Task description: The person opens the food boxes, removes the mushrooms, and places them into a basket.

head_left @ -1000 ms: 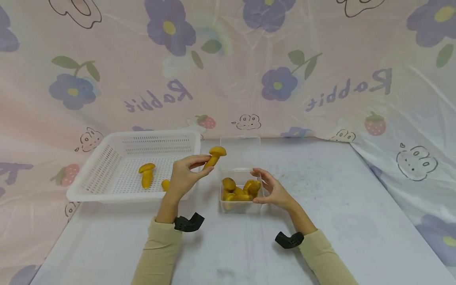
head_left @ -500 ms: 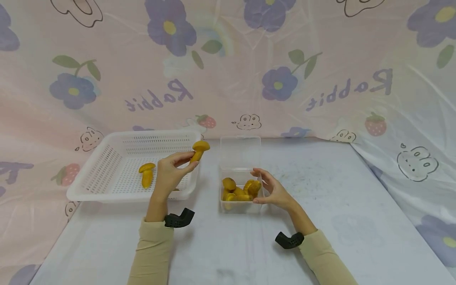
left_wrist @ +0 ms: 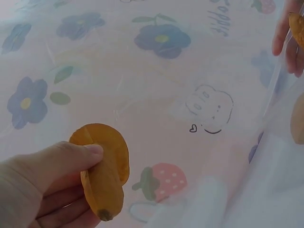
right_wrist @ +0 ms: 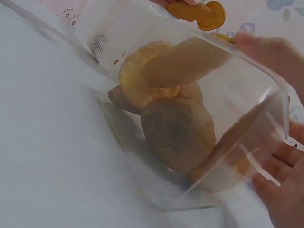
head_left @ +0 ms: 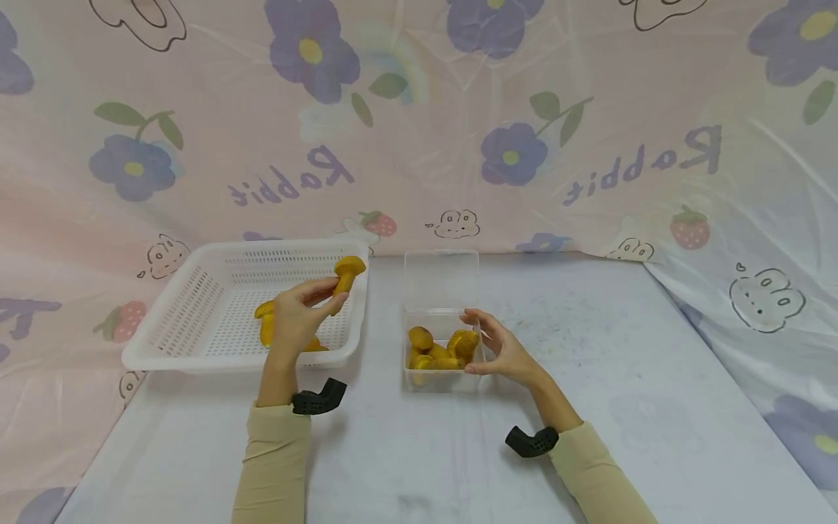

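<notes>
Aloft, left hand point(head_left: 297, 320) pinches yellow mushroom point(head_left: 349, 268) by stem point(left_wrist: 105, 187) over right part of white basket point(head_left: 139, 361), left of frame; light pressure should suffice. Right hand point(head_left: 509, 356), clamped on clear box point(head_left: 452, 383), lower centre, should steady without squeezing.

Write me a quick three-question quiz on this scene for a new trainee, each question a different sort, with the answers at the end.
1. Which hand is pinching a mushroom?
2. True or false: the lid of the clear box is closed.
3. What is the right hand touching?
A) the white basket
B) the clear box
C) the printed backdrop

Key:
1. The left hand.
2. False; it stands open.
3. B
</notes>
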{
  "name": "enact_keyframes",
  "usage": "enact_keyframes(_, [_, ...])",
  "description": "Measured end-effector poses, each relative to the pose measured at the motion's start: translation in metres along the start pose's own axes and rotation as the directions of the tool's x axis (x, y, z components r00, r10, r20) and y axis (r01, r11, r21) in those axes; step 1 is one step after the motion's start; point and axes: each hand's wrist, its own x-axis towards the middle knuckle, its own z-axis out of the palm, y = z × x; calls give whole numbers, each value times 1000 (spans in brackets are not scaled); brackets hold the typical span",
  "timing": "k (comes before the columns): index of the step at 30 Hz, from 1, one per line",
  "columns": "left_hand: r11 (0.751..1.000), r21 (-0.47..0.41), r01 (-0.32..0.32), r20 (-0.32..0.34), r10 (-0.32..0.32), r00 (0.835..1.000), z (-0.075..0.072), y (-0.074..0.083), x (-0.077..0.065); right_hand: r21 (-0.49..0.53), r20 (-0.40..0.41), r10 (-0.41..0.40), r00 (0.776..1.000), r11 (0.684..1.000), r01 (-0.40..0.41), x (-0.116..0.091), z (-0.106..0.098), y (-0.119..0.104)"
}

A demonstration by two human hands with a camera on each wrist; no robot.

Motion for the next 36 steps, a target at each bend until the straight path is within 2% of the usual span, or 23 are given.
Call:
enact_keyframes(8, [989, 44, 139, -39, -138, 990, -2, -8, 0, -4, -1, 9, 1000, 1000, -9, 0, 0, 3])
enact_keyframes(18, [977, 95, 191, -78, -184, 980, 1, -18, 3, -3, -3, 4, 1000, 1000, -4, 0, 0, 2])
enact_keyframes(25, [947, 209, 244, 10, -251, 968, 0, -18, 5, 0, -1, -1, 1000, 1000, 1, 1, 0, 2])
enact_keyframes(36, [968, 189, 166, -11, -167, 986, 4, -16, 4, 10, 5, 4, 1000, 1000, -4, 0, 0, 1])
